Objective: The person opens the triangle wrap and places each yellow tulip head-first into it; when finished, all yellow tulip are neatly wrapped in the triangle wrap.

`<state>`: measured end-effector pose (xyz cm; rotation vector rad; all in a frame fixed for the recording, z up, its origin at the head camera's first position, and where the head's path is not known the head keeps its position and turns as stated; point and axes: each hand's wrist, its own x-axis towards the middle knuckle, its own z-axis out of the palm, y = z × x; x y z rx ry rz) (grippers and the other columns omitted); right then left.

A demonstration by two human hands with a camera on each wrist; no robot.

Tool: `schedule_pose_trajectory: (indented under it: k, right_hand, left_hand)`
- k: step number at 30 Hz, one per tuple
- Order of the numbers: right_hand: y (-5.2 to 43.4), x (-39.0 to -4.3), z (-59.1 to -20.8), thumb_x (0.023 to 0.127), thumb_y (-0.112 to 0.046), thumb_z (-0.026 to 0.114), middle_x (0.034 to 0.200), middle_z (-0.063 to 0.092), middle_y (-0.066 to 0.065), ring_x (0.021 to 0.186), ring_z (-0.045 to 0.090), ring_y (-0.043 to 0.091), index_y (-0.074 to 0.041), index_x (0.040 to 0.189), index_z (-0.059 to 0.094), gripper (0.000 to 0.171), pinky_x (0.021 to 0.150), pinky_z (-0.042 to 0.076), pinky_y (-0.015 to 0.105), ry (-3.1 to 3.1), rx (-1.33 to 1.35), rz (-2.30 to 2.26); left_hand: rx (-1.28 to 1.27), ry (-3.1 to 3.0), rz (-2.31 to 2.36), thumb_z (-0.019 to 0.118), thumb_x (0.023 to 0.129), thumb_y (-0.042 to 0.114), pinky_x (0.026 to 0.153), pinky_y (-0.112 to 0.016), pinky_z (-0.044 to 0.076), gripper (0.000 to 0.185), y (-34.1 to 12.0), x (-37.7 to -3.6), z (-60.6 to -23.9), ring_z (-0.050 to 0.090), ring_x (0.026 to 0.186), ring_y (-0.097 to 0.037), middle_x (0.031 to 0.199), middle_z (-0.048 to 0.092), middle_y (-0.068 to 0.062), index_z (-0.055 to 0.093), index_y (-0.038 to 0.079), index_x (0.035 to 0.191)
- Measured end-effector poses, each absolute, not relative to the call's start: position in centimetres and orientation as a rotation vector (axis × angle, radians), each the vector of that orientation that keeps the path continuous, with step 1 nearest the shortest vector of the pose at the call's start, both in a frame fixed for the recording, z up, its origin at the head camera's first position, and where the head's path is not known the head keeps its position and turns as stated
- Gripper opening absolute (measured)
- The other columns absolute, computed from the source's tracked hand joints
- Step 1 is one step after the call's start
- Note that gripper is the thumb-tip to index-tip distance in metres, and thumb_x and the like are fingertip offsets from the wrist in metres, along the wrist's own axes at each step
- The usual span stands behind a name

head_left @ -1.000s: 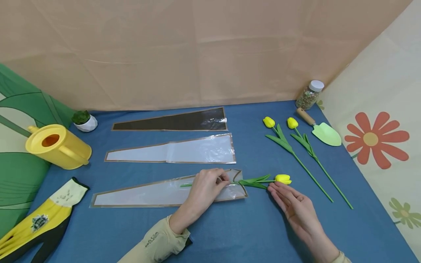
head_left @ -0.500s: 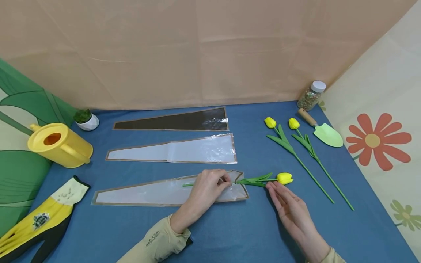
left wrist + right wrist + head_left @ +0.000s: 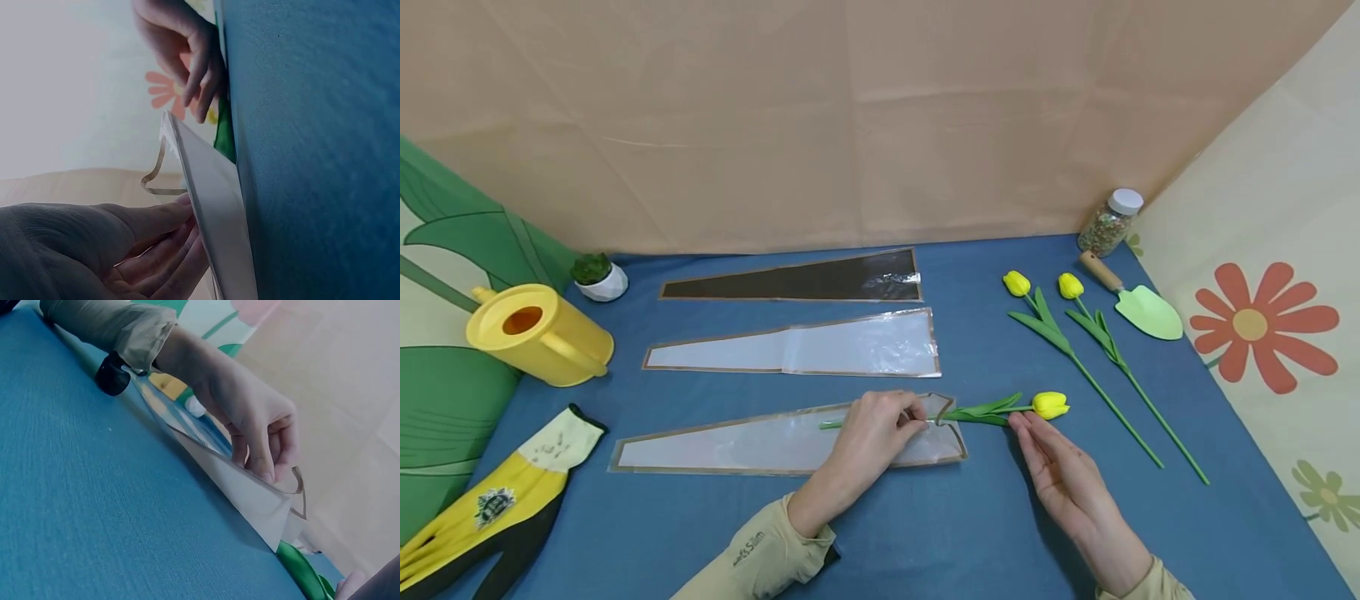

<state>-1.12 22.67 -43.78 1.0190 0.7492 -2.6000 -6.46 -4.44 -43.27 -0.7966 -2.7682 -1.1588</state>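
A clear-fronted white flower sleeve (image 3: 722,442) with a brown border lies nearest the person, its wide mouth bulging at the right. My left hand (image 3: 876,433) pinches the upper film near that mouth; in the left wrist view, its fingertips (image 3: 184,200) are at the sleeve's raised edge. A yellow tulip (image 3: 1050,406) lies across the mouth, with its stem inside the sleeve and its leaves and bloom outside. The stem's middle is hidden behind my left hand. My right hand (image 3: 1067,483) has its fingers fairly straight, fingertips right at the base of the bloom.
Two more yellow tulips (image 3: 1067,350) lie at the right, beside a green trowel (image 3: 1148,312) and a jar (image 3: 1108,223). White (image 3: 850,346) and black (image 3: 820,279) sleeves lie behind. At left are a yellow watering can (image 3: 542,337), a potted succulent (image 3: 602,279) and a gardening glove (image 3: 497,504).
The view shifts slightly. The right hand has moved a little left along the tulip, toward the sleeve; the left hand keeps its pinch on the sleeve.
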Motion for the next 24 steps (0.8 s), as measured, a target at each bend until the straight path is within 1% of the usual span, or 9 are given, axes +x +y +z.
schedule_pose_trajectory:
  k: [7, 12, 18, 21, 24]
  right_hand:
    - [22.82, -1.07, -43.9, 0.113, -0.012, 0.052, 0.115, 0.079, 0.008, 0.112, 0.075, 0.015, -0.008, 0.106, 0.082, 0.031, 0.109, 0.046, 0.022, 0.675, 1.011, -2.602]
    - [22.85, -1.1, -43.97, 0.111, -0.01, 0.055, 0.114, 0.079, 0.009, 0.112, 0.075, 0.013, -0.006, 0.106, 0.082, 0.028, 0.106, 0.046, 0.019, 0.625, 1.02, -2.628]
    - [22.86, -1.08, -44.04, 0.111, -0.009, 0.053, 0.113, 0.079, 0.008, 0.11, 0.075, 0.011, -0.007, 0.105, 0.082, 0.03, 0.103, 0.046, 0.014, 0.632, 0.982, -2.646]
    - [22.84, -1.07, -44.02, 0.112, -0.011, 0.053, 0.113, 0.079, 0.006, 0.109, 0.075, 0.01, -0.009, 0.105, 0.083, 0.03, 0.1, 0.048, 0.013, 0.657, 0.961, -2.643]
    - [22.85, -1.06, -44.09, 0.112, -0.013, 0.054, 0.113, 0.08, 0.003, 0.106, 0.075, 0.007, -0.013, 0.105, 0.083, 0.029, 0.094, 0.05, 0.011, 0.707, 0.934, -2.634]
  left_hand:
    - [-0.796, -2.764, -1.16, 0.087, 0.089, 0.004, 0.06, -0.021, 0.051, 0.011, -4.45, -6.34, -43.26, 0.066, 0.067, -0.006, 0.08, 0.076, 0.001, 0.079, 0.011, 0.086]
    - [-0.791, -2.763, -1.165, 0.087, 0.09, 0.006, 0.059, -0.021, 0.05, 0.012, -4.42, -6.32, -43.27, 0.064, 0.065, -0.006, 0.079, 0.075, 0.002, 0.078, 0.012, 0.085]
    - [-0.795, -2.759, -1.168, 0.088, 0.09, 0.007, 0.059, -0.021, 0.05, 0.013, -4.4, -6.31, -43.32, 0.064, 0.065, -0.006, 0.078, 0.074, 0.002, 0.078, 0.013, 0.084]
    - [-0.795, -2.759, -1.172, 0.087, 0.09, 0.006, 0.059, -0.021, 0.05, 0.013, -4.42, -6.29, -43.34, 0.064, 0.065, -0.006, 0.078, 0.074, 0.002, 0.078, 0.012, 0.084]
    - [-0.8, -2.761, -1.171, 0.087, 0.09, 0.006, 0.059, -0.021, 0.05, 0.012, -4.44, -6.28, -43.31, 0.064, 0.065, -0.006, 0.078, 0.074, 0.002, 0.078, 0.012, 0.084]
